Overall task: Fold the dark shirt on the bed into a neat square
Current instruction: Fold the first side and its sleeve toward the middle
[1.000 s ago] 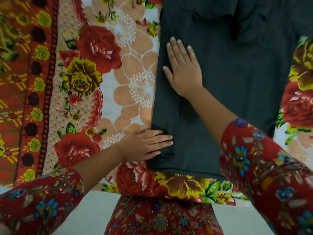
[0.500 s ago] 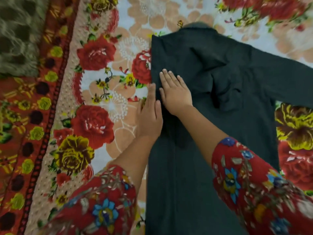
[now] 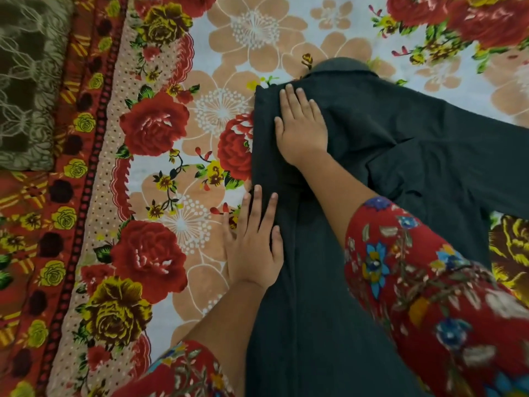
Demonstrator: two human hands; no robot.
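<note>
Pressing shirt [image 3: 315,325] flat on bed [image 3: 217,53] | right hand [image 3: 300,130], fingers straight, pins folded shoulder near collar [image 3: 340,67] | left hand [image 3: 253,247], flat, straddles shirt's left edge, likely to sharpen the crease.

The dark shirt [image 3: 400,156] runs off the bottom and right edges, hem and cuff unseen.

Open bedsheet [image 3: 183,285] left of shirt [image 3: 312,333], seemingly.

Bed [image 3: 177,67] w/ floral sheet is carrying the dark shirt [image 3: 372,156], lying spread out centre-right; brown patterned pillow [image 3: 25,81] is sitting in top-left corner.
</note>
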